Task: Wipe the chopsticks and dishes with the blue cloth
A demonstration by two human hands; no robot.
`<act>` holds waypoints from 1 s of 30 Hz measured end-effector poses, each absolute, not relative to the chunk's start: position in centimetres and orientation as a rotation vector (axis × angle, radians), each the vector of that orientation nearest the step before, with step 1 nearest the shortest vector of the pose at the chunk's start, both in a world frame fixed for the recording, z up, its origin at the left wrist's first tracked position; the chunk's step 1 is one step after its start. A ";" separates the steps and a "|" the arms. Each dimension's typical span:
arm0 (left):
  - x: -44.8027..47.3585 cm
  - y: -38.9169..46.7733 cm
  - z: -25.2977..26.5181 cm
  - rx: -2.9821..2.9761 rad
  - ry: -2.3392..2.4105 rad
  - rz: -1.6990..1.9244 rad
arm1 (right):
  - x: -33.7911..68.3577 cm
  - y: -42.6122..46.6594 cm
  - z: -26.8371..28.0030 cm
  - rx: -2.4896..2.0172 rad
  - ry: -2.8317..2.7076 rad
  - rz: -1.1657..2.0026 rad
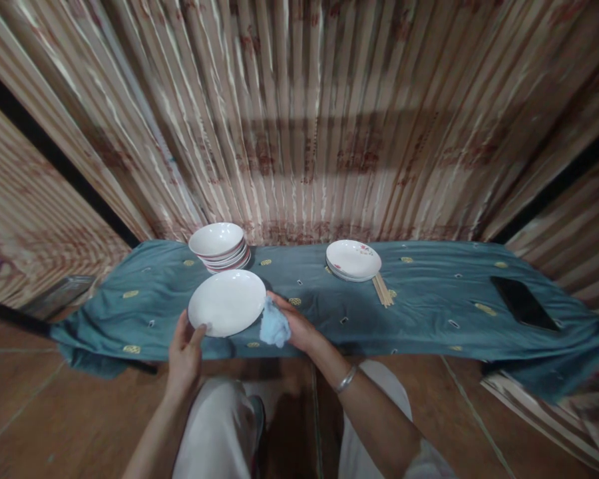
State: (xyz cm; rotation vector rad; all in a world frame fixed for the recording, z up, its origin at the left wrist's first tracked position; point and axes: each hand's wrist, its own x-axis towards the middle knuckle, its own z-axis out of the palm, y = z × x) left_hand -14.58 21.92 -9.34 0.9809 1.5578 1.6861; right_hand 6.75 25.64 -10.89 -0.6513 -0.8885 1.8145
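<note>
A white plate [227, 303] is tilted up above the front of the cloth-covered table. My left hand [186, 342] grips its lower left rim, thumb on the upper face and fingers underneath. My right hand [293, 322] is closed on a light blue cloth [274, 324] at the plate's right edge; its fingers reach to the rim, partly hidden by the cloth. Just behind the plate stands a stack of white bowls [217, 239] with red bands near their rims.
Right of centre lies a stack of flower-patterned plates [353, 259], with several wooden chopsticks [382, 291] beside it. A black phone [523, 303] rests at the right of the teal tablecloth [429, 313]. Pleated curtains [299, 133] hang behind; dark frame bars [62, 159] rise at the sides.
</note>
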 end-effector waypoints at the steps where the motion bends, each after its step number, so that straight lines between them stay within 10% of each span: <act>1: -14.1 21.5 -8.9 0.938 1.538 1.677 | 7.2 25.4 -10.6 -0.624 -0.840 1.854; 12: -5.8 22.6 -6.4 0.738 1.243 1.517 | 16.0 23.4 -8.1 -0.674 -0.714 1.741; 30: 0.6 25.2 -12.7 0.650 1.089 1.220 | 21.1 26.4 -11.7 -1.431 -1.360 0.507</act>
